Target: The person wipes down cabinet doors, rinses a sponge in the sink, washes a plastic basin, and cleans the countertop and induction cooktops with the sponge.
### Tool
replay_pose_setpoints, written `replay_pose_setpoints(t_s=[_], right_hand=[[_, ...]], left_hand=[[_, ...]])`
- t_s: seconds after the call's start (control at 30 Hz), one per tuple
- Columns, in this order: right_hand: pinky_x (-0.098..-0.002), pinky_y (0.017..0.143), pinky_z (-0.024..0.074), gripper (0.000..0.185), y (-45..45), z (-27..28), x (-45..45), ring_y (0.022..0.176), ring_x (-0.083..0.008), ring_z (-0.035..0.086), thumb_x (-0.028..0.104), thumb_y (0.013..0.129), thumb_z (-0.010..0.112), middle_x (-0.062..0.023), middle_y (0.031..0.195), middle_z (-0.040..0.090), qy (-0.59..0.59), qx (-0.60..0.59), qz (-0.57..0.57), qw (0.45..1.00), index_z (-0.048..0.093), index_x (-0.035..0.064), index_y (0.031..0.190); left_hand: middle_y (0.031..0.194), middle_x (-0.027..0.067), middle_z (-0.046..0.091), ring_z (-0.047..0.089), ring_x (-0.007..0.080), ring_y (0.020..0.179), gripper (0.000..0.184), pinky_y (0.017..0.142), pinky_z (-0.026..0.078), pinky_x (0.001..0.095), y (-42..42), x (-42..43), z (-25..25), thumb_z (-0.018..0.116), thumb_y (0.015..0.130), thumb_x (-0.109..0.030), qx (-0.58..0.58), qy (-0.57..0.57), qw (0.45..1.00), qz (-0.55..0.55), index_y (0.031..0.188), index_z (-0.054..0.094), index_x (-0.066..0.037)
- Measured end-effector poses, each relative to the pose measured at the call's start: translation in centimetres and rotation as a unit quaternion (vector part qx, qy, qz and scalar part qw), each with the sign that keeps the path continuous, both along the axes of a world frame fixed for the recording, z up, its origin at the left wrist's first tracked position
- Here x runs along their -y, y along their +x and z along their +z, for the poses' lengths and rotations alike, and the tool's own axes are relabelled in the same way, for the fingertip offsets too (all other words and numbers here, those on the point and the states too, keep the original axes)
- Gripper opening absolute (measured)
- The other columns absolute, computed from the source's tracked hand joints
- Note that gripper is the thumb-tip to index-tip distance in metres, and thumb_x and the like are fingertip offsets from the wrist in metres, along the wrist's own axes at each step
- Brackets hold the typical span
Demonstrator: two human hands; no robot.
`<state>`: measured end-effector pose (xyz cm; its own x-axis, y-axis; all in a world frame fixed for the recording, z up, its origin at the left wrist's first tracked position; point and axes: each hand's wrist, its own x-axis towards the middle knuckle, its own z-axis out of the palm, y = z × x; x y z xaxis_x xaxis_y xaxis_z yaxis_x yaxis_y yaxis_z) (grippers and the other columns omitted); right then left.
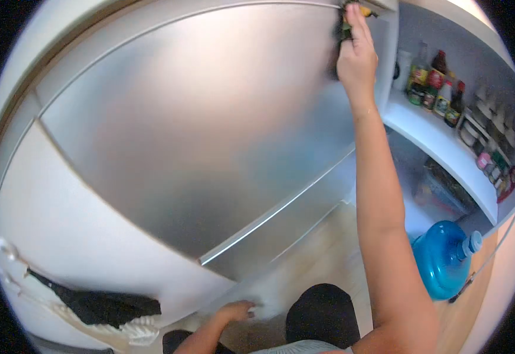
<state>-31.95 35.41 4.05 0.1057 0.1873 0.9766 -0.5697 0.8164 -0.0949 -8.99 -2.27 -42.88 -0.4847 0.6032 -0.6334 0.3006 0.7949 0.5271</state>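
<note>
My right arm reaches up to the top right corner of a shiny metallic refrigerator door (pixel 210 106). There my right hand (pixel 358 50) presses a small dark-and-yellow thing (pixel 346 26) against the door edge; it looks like a cloth or sponge, but the hand covers much of it. Low in the view, my left hand (pixel 238 311) hangs beside my knee, fingers loosely bent and apart, with no held thing visible. Below the door's bright metal strip (pixel 275 206) lies a lower metallic panel.
Right of the refrigerator, a white shelf (pixel 434 135) bears sauce bottles (pixel 434 88) and small jars. A blue water jug (pixel 443 259) stands below. At the lower left, dark cloth (pixel 104 305) hangs from hooks on the white side panel (pixel 74 218).
</note>
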Motion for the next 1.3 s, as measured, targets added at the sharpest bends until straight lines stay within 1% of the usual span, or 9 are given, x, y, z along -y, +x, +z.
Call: replay_pose_setpoints(t_s=[0.1, 0.13, 0.17, 0.4, 0.53, 0.67, 0.8, 0.97, 1.3], right_hand=[[-0.0398, 0.107, 0.0249, 0.052, 5.6, -0.6, 10.2, 0.125, -0.0324, 0.038, -0.008, 0.075, 0.034, -0.02, 0.132, 0.043, 0.103, -0.016, 0.009, 0.994, 0.048, 0.0011, 0.124], [-0.038, 0.099, 0.0366, 0.046, 2.8, 0.6, 13.5, 0.111, -0.0324, 0.051, -0.006, 0.074, 0.041, -0.0202, 0.12, 0.053, 0.144, -0.281, 0.01, 0.949, 0.053, 0.0007, 0.118], [-0.0399, 0.097, 0.0363, 0.039, 8.2, -0.9, 17.1, 0.115, -0.0276, 0.048, 0.009, 0.073, 0.053, -0.0134, 0.119, 0.054, 0.127, -0.109, 0.127, 0.978, 0.057, 0.002, 0.111], [-0.0416, 0.097, 0.035, 0.032, 13.1, -8.2, 27.1, 0.117, -0.0244, 0.047, 0.017, 0.08, 0.046, -0.0084, 0.12, 0.055, 0.139, -0.1, 0.117, 0.978, 0.061, 0.0071, 0.106], [-0.0427, 0.103, 0.0269, 0.034, 11.9, -16.3, 21.6, 0.126, -0.0236, 0.038, 0.017, 0.082, 0.048, -0.0068, 0.124, 0.053, 0.164, 0.074, 0.036, 0.983, 0.06, 0.0119, 0.114], [-0.0453, 0.104, 0.0219, 0.058, 6.0, -23.5, 11.9, 0.121, -0.0351, 0.04, -0.008, 0.071, 0.044, -0.0174, 0.129, 0.045, -0.054, 0.131, 0.022, 0.99, 0.045, 0.0044, 0.128], [-0.0433, 0.096, 0.0335, 0.055, 3.1, -24.2, 2.6, 0.107, -0.0332, 0.048, -0.008, 0.073, 0.043, -0.0171, 0.116, 0.051, -0.107, 0.188, -0.128, 0.968, 0.045, 0.0027, 0.127], [-0.0302, 0.071, 0.0465, 0.045, 2.5, -22.8, -5.6, 0.082, -0.0177, 0.056, -0.009, 0.078, 0.04, -0.0063, 0.094, 0.056, -0.52, 0.135, 0.301, 0.788, 0.046, 0.0025, 0.121], [-0.0261, 0.069, 0.0479, 0.045, -4.7, -23.0, -10.5, 0.095, -0.0184, 0.052, -0.011, 0.076, 0.039, -0.0074, 0.113, 0.045, -0.46, 0.121, 0.226, 0.85, 0.051, 0.0002, 0.118]], left_hand=[[0.129, 0.0164, 0.046, 0.045, 0.0331, 0.117, 0.049, 0.098, 0.036, 0.0417, -0.3, -0.6, 0.5, 0.054, 0.084, -0.033, -0.052, 0.066, 0.994, -0.064, 0.128, 0.045, -0.014], [0.129, 0.016, 0.046, 0.045, 0.0329, 0.117, 0.048, 0.098, 0.036, 0.0417, -0.9, -1.3, 2.0, 0.054, 0.084, -0.033, -0.046, 0.038, 0.996, -0.067, 0.128, 0.046, -0.014], [0.129, 0.0157, 0.046, 0.045, 0.0326, 0.117, 0.048, 0.098, 0.035, 0.0418, -1.2, -1.6, 3.0, 0.054, 0.084, -0.033, -0.039, 0.009, 0.997, -0.073, 0.128, 0.046, -0.015], [0.129, 0.0145, 0.046, 0.045, 0.0316, 0.118, 0.049, 0.097, 0.036, 0.0417, -1.3, -1.9, 4.5, 0.052, 0.085, -0.036, -0.034, -0.046, 0.998, -0.013, 0.128, 0.046, -0.014], [0.129, 0.0145, 0.046, 0.045, 0.0323, 0.117, 0.05, 0.097, 0.036, 0.0412, -1.0, -1.4, 6.1, 0.052, 0.085, -0.038, -0.066, -0.037, 0.997, -0.003, 0.127, 0.046, -0.012], [0.128, 0.0151, 0.047, 0.046, 0.0332, 0.116, 0.049, 0.097, 0.036, 0.041, -0.4, -1.3, 7.7, 0.054, 0.085, -0.036, -0.097, -0.04, 0.994, 0.012, 0.125, 0.047, -0.009], [0.127, 0.0155, 0.048, 0.047, 0.0337, 0.115, 0.047, 0.097, 0.036, 0.0412, -0.1, -2.0, 9.0, 0.055, 0.084, -0.034, -0.088, -0.04, 0.995, -0.002, 0.124, 0.048, -0.009], [0.128, 0.0168, 0.047, 0.045, 0.0338, 0.117, 0.05, 0.099, 0.035, 0.0402, -0.3, -2.3, 8.5, 0.053, 0.084, -0.037, -0.093, -0.047, 0.995, -0.01, 0.124, 0.048, -0.006], [0.125, 0.016, 0.049, 0.049, 0.0339, 0.111, 0.047, 0.094, 0.038, 0.0417, 0.4, -2.1, 9.8, 0.055, 0.084, -0.033, -0.094, -0.083, 0.992, 0.01, 0.124, 0.048, -0.009]])
